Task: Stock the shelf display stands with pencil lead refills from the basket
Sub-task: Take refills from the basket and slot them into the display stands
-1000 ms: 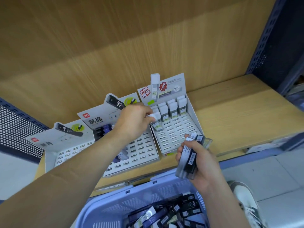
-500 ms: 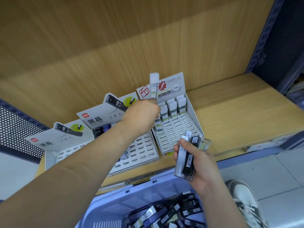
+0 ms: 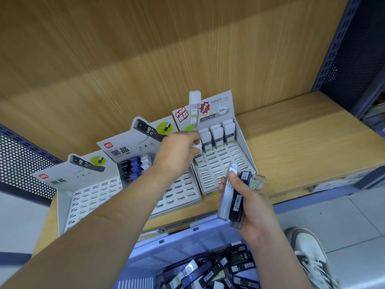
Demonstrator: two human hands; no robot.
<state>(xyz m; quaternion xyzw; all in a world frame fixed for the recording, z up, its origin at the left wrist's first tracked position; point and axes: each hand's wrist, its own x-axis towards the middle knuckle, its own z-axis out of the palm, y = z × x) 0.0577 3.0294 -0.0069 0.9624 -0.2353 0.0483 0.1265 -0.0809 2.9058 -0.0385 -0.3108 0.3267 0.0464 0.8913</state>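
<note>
On the shelf [image 3: 302,142], stands [image 3: 220,174] sit mostly unfilled; left hand [image 3: 177,152] pinches one refill [image 3: 197,147] at a slot, right hand [image 3: 253,207] grips a bundle [image 3: 232,202], basket [image 3: 187,243] holds plenty.

Cannot see most of the white-capped refill [image 3: 197,147] under fingers [image 3: 190,137] of the left hand [image 3: 177,152], nor read labels on held refills [image 3: 235,207] between fingers [image 3: 238,182] of the right hand [image 3: 251,205].

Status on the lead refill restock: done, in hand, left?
Done: the right stand has white-capped refills in its back rows; the middle stand has a few dark and blue refills. In hand: the left hand pinches a white-capped refill over the right stand; the right hand grips a bundle of refills. Left: most slots are bare, the left stand shows none, and the basket holds many.
</note>
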